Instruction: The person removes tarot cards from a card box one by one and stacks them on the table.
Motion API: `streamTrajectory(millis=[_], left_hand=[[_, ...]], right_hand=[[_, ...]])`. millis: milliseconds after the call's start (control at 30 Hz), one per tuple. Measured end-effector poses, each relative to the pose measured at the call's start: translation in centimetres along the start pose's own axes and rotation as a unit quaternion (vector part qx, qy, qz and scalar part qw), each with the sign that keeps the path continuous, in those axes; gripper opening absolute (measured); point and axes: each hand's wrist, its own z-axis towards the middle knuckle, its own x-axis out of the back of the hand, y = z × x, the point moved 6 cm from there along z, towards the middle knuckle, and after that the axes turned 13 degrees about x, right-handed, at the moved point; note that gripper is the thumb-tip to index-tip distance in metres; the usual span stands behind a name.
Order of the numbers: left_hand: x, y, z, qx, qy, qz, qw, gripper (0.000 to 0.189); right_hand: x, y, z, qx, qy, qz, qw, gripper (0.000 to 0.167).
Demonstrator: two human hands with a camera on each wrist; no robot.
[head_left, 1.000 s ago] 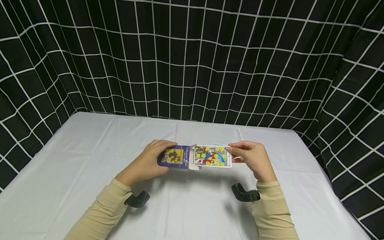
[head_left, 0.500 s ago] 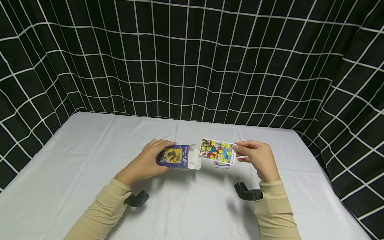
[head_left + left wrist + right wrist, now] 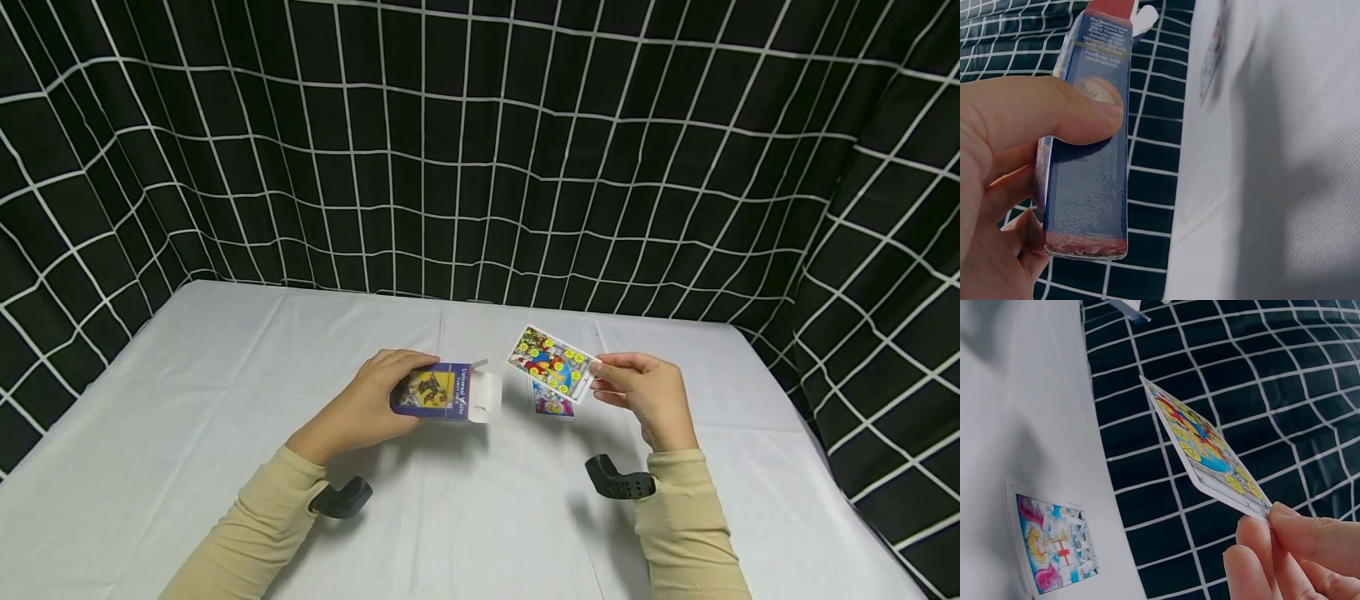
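My left hand (image 3: 367, 406) grips a blue tarot card box (image 3: 438, 393) above the table, thumb along its narrow side in the left wrist view. The box's white end flap (image 3: 485, 397) stands open toward the right. Between thumb and fingers, my right hand (image 3: 647, 392) pinches a tarot card (image 3: 553, 364) by its right end, picture up, with yellow discs on it. Beneath that card, more tarot cards (image 3: 1057, 545) lie on the table, the top one showing a red cross and pink shapes; the held card partly covers them in the head view.
A white cloth (image 3: 450, 533) covers the table. Black curtains (image 3: 480, 150) with a white grid stand behind it and at both sides. Black wrist cameras (image 3: 618, 479) jut inward from both tan sleeves (image 3: 682, 525).
My right hand has drawn the card away from the box and raised and tilted it. Other cards now show on the table below. The left hand with the box has barely moved.
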Motion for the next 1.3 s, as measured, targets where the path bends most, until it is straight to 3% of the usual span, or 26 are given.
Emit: streamTrajectory(millis=[367, 800, 1300], left_hand=[[-0.1, 0.0, 0.0, -0.004, 0.001, 0.004, 1.0000, 0.072], [-0.1, 0.0, 0.0, -0.004, -0.001, 0.006, 1.0000, 0.072], [-0.1, -0.1, -0.1, 0.003, -0.005, 0.001, 1.0000, 0.071]], right_hand=[[-0.3, 1.9, 0.2, -0.058, -0.020, 0.059, 0.9964, 0.027], [-0.8, 4.2, 0.5, -0.079, -0.034, 0.082, 0.9929, 0.019], [-1.3, 5.0, 0.4, -0.103, -0.040, 0.100, 0.9888, 0.009]])
